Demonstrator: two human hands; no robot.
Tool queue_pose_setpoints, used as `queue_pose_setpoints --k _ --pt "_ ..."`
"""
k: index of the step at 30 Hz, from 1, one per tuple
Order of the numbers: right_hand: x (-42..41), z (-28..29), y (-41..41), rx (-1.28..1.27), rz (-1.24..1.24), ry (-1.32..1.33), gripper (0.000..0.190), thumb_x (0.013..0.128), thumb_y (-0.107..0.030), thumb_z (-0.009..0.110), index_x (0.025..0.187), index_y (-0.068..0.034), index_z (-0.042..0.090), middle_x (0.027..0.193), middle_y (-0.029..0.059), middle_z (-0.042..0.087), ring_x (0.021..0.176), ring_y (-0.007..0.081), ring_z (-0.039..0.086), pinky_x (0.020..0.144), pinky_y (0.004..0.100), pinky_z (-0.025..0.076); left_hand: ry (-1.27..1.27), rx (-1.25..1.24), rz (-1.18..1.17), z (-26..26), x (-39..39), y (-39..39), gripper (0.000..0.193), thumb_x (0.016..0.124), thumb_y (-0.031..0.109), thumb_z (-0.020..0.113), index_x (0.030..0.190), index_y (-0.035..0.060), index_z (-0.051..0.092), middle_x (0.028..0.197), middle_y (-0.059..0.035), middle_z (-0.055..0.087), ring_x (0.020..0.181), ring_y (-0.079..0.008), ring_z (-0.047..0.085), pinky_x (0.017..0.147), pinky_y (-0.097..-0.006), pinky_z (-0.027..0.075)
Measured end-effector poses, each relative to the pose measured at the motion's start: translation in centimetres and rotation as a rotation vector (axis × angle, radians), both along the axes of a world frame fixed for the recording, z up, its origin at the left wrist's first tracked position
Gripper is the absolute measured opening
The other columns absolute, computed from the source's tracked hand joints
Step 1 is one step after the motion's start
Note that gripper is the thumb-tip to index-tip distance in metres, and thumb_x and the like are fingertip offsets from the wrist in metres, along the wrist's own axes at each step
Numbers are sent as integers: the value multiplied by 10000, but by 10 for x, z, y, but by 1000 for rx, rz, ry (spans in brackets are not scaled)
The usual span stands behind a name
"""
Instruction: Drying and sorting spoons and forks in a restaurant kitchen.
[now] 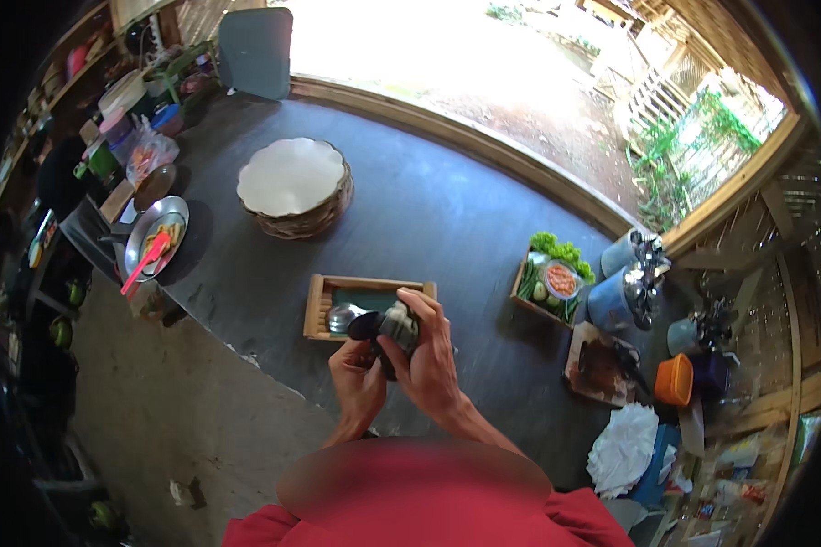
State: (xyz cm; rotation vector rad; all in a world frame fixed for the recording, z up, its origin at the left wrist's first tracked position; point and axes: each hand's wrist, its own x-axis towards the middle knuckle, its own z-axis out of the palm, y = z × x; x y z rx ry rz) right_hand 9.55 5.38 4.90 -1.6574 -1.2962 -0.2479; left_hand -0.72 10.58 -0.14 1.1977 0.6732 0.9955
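My left hand (360,386) grips a dark spoon-like utensil (364,327) with a rounded black head. Wrapped around a grey-green striped bundle, perhaps a cloth (401,327), my right hand (429,362) presses it close against that utensil. Both hands meet over the near side of a rectangular bamboo tray (313,301). Inside the tray lie a green lining (362,297) and a shiny metal spoon (343,317), partly covered by the dark utensil. Fingers hide much of what I hold.
Left on the dark table (410,184) are stacked scalloped plates (293,176) and a metal dish (156,239) with food and pink tongs. To the right stand a vegetable basket (554,280), cutlery containers (612,297), a cutting board (598,366) and crumpled white paper (624,451).
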Motion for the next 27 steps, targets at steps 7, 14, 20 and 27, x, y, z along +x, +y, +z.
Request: queue_pose_setpoints --k 7,14,20,27 --pt "43 -51 -21 -86 -57 72 367 889 -190 814 1182 -57 638 840 150 713 763 327 722 657 396 578 -27 11 2 -13 -9 -1 181 1015 100 679 1146 -24 699 1022 -79 752 894 -133 715 844 -284 576" --pt "93 -45 -54 -367 280 451 303 867 -223 838 1090 -75 696 933 114 746 871 309 741 772 398 570 -185 -221 -143 -43 -17 18 163 1036 75 623 1173 -1 667 1068 -121 740 983 -207 736 931 -400 627" --pt "80 -64 -52 -462 103 -62 387 718 -64 815 1089 -139 734 945 43 718 858 260 716 715 401 551 -94 -147 -250 -43 -14 48 202 1004 58 662 1194 -9 659 1125 -138 727 1041 -230 731 952 -393 623" --pt "94 -98 -10 -396 -73 -338 420 704 -49 797 1102 -174 755 1007 2 717 853 202 699 712 360 579 443 189 -328 -38 -21 119 277 1005 106 679 1249 -23 663 1164 -163 735 1044 -202 722 902 -307 573"
